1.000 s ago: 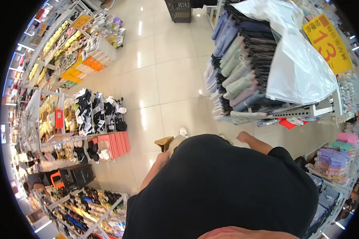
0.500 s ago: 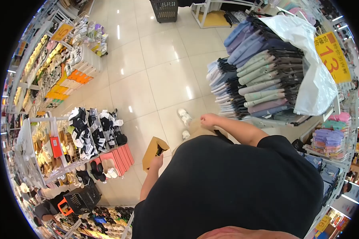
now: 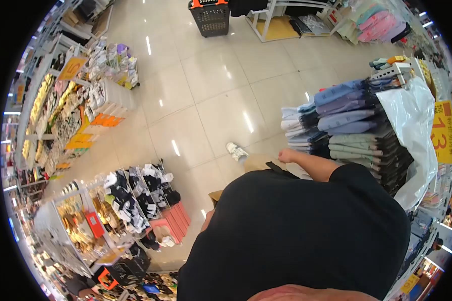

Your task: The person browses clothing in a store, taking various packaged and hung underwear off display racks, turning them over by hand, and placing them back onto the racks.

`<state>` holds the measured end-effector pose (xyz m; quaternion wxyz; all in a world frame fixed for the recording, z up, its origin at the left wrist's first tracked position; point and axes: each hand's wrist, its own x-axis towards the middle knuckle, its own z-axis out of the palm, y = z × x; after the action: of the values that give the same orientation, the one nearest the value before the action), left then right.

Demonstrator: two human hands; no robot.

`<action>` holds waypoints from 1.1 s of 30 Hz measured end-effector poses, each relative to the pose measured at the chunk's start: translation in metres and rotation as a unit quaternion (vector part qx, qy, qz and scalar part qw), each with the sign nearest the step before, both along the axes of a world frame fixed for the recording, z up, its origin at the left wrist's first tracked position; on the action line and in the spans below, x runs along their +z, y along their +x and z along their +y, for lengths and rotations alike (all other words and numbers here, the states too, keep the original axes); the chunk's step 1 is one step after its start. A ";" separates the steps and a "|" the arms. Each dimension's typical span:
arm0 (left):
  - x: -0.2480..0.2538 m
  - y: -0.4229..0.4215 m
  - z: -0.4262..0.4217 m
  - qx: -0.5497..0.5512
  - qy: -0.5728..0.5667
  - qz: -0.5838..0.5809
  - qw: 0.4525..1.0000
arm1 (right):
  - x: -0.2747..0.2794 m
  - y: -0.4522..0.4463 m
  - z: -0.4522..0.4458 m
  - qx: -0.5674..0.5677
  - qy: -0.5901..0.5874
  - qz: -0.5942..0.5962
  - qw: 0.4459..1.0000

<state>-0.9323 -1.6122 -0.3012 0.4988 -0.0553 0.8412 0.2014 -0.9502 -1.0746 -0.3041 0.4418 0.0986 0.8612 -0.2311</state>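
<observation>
My right hand (image 3: 287, 155) hangs beside my beige trousers (image 3: 256, 163), its fingers loosely curled and nothing visible in them. Just beyond it are folded-over clothes on black hangers (image 3: 354, 145), in blue, lilac and pale green; I see a gap between hand and clothes. My left hand is mostly hidden by my black shirt (image 3: 291, 226); only a strip of skin (image 3: 208, 219) shows. Ahead of that strip, a corner of a brown cardboard-looking item (image 3: 215, 196) sticks out. In the earlier view my left hand grips this item by a dark part.
Glossy tiles (image 3: 201, 110) form the aisle, with my white shoe (image 3: 236, 150) on them. Shoe racks (image 3: 80, 110) and a rack of black and white footwear (image 3: 130, 200) line the left. A black basket (image 3: 211, 20) stands ahead. White plastic (image 3: 412, 135) covers part of the right rack.
The view has shifted forward along the aisle. My left hand has swung back behind my shirt with the brown item mostly hidden. My right hand has moved slightly right.
</observation>
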 end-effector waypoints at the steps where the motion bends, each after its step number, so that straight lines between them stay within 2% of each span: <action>1: 0.001 -0.028 0.006 -0.002 -0.001 0.004 1.000 | 0.001 -0.019 0.002 -0.020 -0.005 -0.004 1.000; 5: 0.009 -0.135 0.034 0.000 -0.007 -0.011 1.000 | 0.000 -0.059 0.014 -0.062 -0.009 0.019 0.998; 8: 0.033 -0.207 0.053 0.050 -0.014 -0.090 0.995 | 0.013 -0.094 0.022 -0.075 -0.001 0.050 0.996; 11: 0.005 -0.245 0.046 -0.054 -0.021 0.005 0.998 | 0.020 -0.116 0.023 -0.130 0.007 0.068 0.989; 18: -0.015 -0.380 0.041 -0.243 0.022 0.050 0.969 | 0.029 -0.109 -0.008 -0.321 0.030 0.055 0.945; 22: -0.005 -0.487 0.049 -0.351 0.025 0.070 0.933 | 0.031 -0.106 -0.048 -0.448 0.024 0.005 0.894; 25: -0.001 -0.571 0.067 -0.462 0.030 0.090 0.882 | 0.015 -0.110 -0.076 -0.397 0.033 0.046 0.916; 26: -0.005 -0.595 0.067 -0.506 0.038 0.098 0.856 | 0.020 -0.111 -0.084 -0.411 0.034 0.037 0.910; 29: -0.005 -0.648 0.088 -0.400 -0.003 0.029 0.916 | 0.034 -0.123 -0.095 -0.460 0.024 0.008 0.887; 32: -0.010 -0.669 0.129 -0.524 -0.008 0.023 0.852 | 0.051 -0.132 -0.093 -0.501 0.035 -0.005 0.865; 33: -0.013 -0.668 0.143 -0.521 -0.029 0.017 0.853 | 0.054 -0.134 -0.091 -0.512 0.036 -0.003 0.858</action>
<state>-1.6005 -1.4695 -0.3138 0.5144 0.3806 0.7603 -0.1116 -1.0843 -1.1654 -0.2503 0.2596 0.5426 0.6953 -0.3932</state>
